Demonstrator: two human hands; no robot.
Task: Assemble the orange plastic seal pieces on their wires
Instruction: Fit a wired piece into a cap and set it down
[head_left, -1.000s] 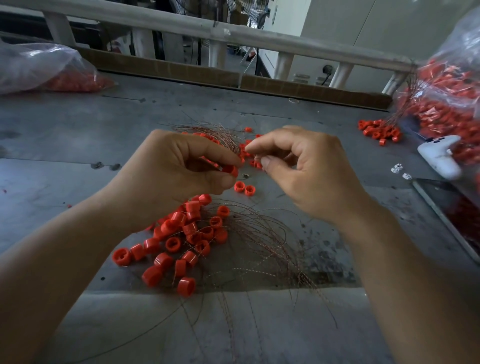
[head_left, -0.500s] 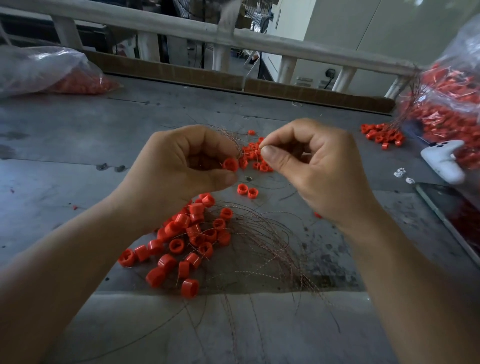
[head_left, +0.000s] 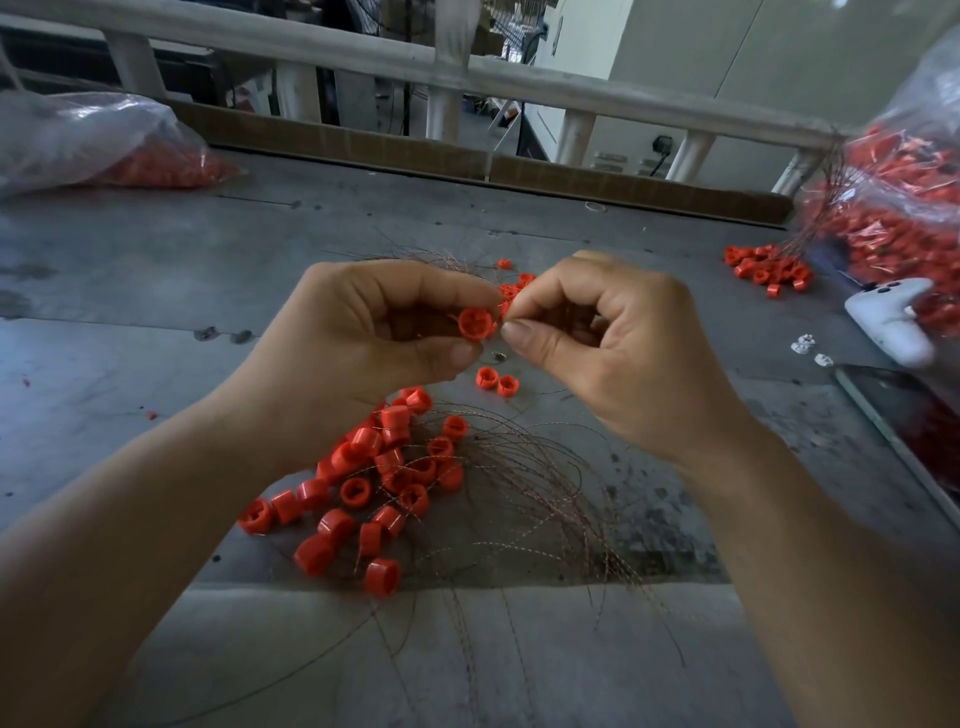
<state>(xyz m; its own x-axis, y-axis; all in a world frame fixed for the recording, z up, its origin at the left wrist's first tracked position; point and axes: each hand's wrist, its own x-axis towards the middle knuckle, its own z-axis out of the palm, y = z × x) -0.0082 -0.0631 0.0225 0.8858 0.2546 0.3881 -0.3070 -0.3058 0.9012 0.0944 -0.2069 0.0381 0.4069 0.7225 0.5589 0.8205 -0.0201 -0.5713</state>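
Note:
My left hand (head_left: 358, 343) holds a round orange seal cap (head_left: 477, 324) between thumb and forefinger, its open face turned toward me. My right hand (head_left: 602, 343) pinches thumb and forefinger together right beside the cap's right edge; what it pinches is too small to make out. Below the hands lies a heap of orange seal caps (head_left: 374, 483) threaded on thin twisted wires (head_left: 530, 499) that fan out to the right. Two loose caps (head_left: 496, 380) sit just under the hands. More small orange pieces (head_left: 514, 288) lie behind my fingers.
The grey worktable (head_left: 156, 270) has a clear bag of orange parts (head_left: 98, 145) at the far left and a bigger bag (head_left: 898, 208) at the right. A small pile of caps (head_left: 769, 267), a white controller (head_left: 888, 322) and a dark tray (head_left: 914, 436) lie at right.
The left hand has turned the cap so that its open face shows. Both hands have closed in on each other, and the right fingertips now meet the cap's edge.

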